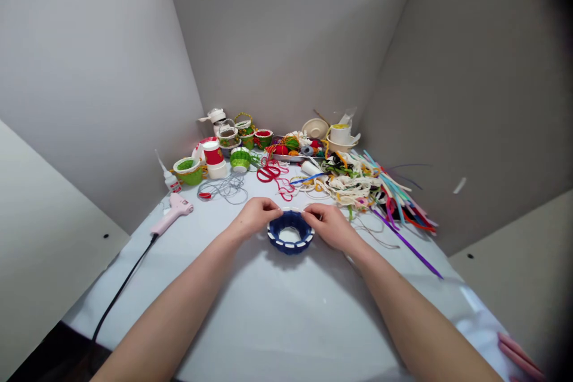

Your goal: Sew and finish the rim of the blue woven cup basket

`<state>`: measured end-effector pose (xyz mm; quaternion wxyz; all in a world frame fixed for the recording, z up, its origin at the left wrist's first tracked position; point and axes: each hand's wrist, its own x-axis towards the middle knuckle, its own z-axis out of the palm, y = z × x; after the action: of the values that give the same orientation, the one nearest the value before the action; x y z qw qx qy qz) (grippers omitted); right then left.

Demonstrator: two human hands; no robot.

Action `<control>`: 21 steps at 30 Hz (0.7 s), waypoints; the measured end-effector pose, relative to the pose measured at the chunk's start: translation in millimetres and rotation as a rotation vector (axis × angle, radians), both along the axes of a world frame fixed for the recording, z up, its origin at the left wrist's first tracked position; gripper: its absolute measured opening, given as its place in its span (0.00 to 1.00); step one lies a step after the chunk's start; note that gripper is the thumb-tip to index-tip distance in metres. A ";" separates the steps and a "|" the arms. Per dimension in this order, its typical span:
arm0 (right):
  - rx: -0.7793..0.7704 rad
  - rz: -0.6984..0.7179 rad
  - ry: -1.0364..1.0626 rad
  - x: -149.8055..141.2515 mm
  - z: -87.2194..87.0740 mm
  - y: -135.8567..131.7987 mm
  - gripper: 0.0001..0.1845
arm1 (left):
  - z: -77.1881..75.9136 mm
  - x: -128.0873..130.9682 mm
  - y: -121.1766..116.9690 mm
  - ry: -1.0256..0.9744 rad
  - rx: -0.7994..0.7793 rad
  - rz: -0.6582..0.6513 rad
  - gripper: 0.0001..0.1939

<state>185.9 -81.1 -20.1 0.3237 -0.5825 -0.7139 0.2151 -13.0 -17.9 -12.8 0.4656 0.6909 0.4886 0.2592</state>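
Note:
A small blue woven bowl [290, 246] with white tabs around its rim is between my hands over the middle of the white table. My left hand [256, 216] pinches the rim at its far left side, thumb and fingers together. On the far right side of the same rim, my right hand [330, 224] grips with curled fingers. The inside of the bowl is dark blue, with a pale round bottom. My fingertips partly cover the rim's back edge.
A pink glue gun [172, 215] with a black cord lies at left beside a glue bottle [171, 181]. Small woven baskets [188, 172], red scissors [268, 173] and a tray of yarn [293, 157] stand behind. Cords [353, 188] and pipe cleaners [407, 203] spread at right.

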 end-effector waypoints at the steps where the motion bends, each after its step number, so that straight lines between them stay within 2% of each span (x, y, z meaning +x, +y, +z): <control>1: -0.001 0.003 0.002 -0.2 0.1 -0.2 0.15 | -1.2 0.2 -0.4 0.003 0.024 0.005 0.13; 5: -0.007 0.001 0.014 -0.1 0.4 -0.1 0.15 | -3.2 -0.4 -1.7 -0.003 0.054 0.011 0.14; 10: -0.019 0.002 0.022 1.1 -1.2 1.1 0.15 | 1.0 -1.6 -1.6 -0.112 -0.134 0.044 0.27; 12: -0.019 0.001 0.022 1.0 -1.6 1.6 0.15 | 0.2 -2.0 -0.4 -0.154 -0.167 0.044 0.29; 16: -0.014 -0.005 0.018 0.5 -1.2 1.6 0.15 | -2.7 -3.4 -0.4 -0.087 -0.095 0.061 0.21; 21: -0.008 -0.012 0.013 0.2 0.1 1.3 0.15 | 5.3 -5.2 -7.8 -0.004 -0.053 0.055 0.11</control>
<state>186.1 -79.8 -20.0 0.3272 -0.5865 -0.7075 0.2200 -18.2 -25.8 -7.5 0.4774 0.6641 0.5132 0.2602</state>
